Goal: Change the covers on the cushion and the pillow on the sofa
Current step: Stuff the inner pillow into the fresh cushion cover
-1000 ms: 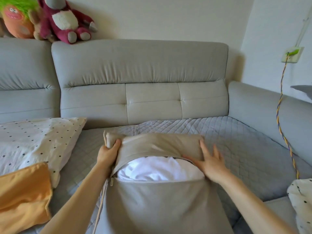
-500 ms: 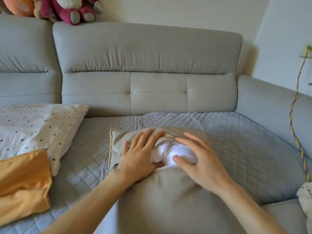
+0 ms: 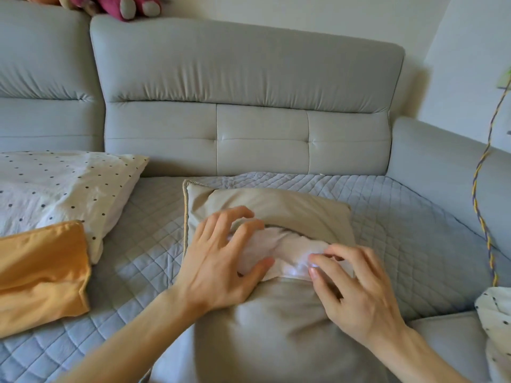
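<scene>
At six o'clock on the sofa [image 3: 249, 73], the near end of the beige cushion cover [image 3: 276, 341] runs off frame; the plush toys [image 3: 124, 6] at twelve are cut off. Smooth beige cloth gapes over a crumpled white insert [image 3: 284, 244]. The left hand [image 3: 218, 269] grips that insert with curled fingers. The right hand [image 3: 359, 294], at its three o'clock, curls at the opening's lip, and I cannot tell what it grasps.
</scene>
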